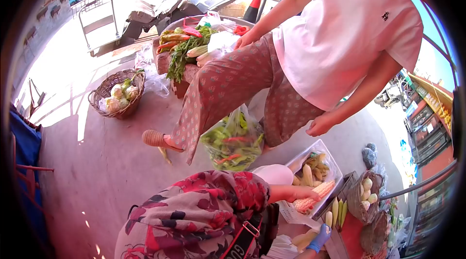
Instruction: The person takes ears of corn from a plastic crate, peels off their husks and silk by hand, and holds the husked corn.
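My left hand (pixel 302 194) is bare and reaches from a floral sleeve (pixel 242 191). Its fingers close over the near end of a peeled ear of corn (pixel 315 195), which lies against other peeled ears on the side of a white plastic crate (pixel 332 162). Lower down, my right hand (pixel 318 237) wears a blue glove. Its fingers are curled, but what they hold is hard to see. Beside that glove are pale yellowish husks or corn (pixel 302 240). Yellow husk-covered corn (pixel 313 168) fills the crate's far part.
A person in a pink shirt (pixel 340 31) stands close ahead. Near their legs is a clear bag of green peppers (pixel 235 142). Vegetables (pixel 189 48) top a stand; a wicker basket (pixel 133 106) stands left. Another basket (pixel 357 201) and green-husked corn (pixel 341 213) are right.
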The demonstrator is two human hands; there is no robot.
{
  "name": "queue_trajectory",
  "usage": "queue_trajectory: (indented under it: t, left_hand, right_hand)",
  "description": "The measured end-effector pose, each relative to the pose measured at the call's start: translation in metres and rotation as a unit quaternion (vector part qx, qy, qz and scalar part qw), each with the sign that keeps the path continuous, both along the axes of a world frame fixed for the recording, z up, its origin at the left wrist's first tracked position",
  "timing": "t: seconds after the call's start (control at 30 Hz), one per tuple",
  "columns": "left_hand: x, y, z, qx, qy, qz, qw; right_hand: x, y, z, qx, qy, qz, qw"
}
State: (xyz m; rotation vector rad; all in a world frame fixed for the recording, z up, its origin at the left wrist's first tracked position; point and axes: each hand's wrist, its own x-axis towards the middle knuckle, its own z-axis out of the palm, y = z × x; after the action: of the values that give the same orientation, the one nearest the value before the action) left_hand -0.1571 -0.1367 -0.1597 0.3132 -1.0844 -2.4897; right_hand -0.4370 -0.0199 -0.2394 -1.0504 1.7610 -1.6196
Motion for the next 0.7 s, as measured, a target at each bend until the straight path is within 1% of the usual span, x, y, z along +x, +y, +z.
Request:
queue_trajectory:
  t: [0.1,0.13,0.2,0.3,0.33,0.37,0.4,0.47,0.5,0.53,0.63,0.67,0.7]
  left_hand:
    - [-0.004,0.005,-0.001,0.012,0.000,0.023,1.000]
    - [-0.006,0.005,-0.005,0.014,-0.001,0.024,1.000]
    - [-0.012,0.005,-0.012,0.019,-0.003,0.027,0.999]
    - [-0.016,0.007,-0.014,0.031,-0.018,0.034,0.999]
    - [-0.018,0.007,-0.017,0.039,-0.011,0.045,0.998]
    - [-0.020,0.007,-0.020,0.046,-0.005,0.053,0.998]
    - [-0.022,0.008,-0.022,0.053,0.000,0.059,0.997]
    - [-0.020,0.009,-0.021,0.054,-0.012,0.060,0.997]
    - [-0.021,0.008,-0.020,0.052,-0.019,0.058,0.997]
    - [-0.027,0.006,-0.023,0.062,-0.044,0.060,0.995]
    - [-0.029,0.010,-0.018,0.070,-0.057,0.082,0.993]
    - [-0.029,0.012,-0.014,0.076,-0.064,0.087,0.991]
    - [-0.034,0.012,-0.017,0.075,-0.070,0.086,0.991]
  right_hand:
    - [-0.025,0.015,-0.013,-0.022,-0.081,-0.031,0.996]
    - [-0.029,0.017,-0.017,-0.005,-0.100,-0.046,0.994]
    - [-0.014,0.023,-0.006,0.030,-0.140,-0.073,0.987]
    - [-0.010,0.019,-0.003,0.026,0.029,-0.024,0.999]
    - [-0.008,0.013,-0.002,0.013,-0.088,-0.014,0.996]
    - [-0.005,0.004,0.001,-0.001,-0.206,-0.006,0.979]
    - [-0.007,-0.003,0.000,-0.016,-0.320,0.000,0.947]
    - [-0.016,-0.010,-0.010,-0.040,-0.313,0.026,0.949]
    - [-0.011,-0.011,-0.006,-0.056,-0.309,0.036,0.949]
    - [-0.002,-0.009,-0.004,-0.080,-0.292,0.001,0.953]
    - [-0.012,-0.006,-0.019,-0.041,-0.351,0.033,0.935]
    - [-0.004,-0.004,-0.009,-0.037,-0.360,0.039,0.932]
    - [-0.008,-0.003,-0.015,-0.038,-0.362,0.039,0.930]
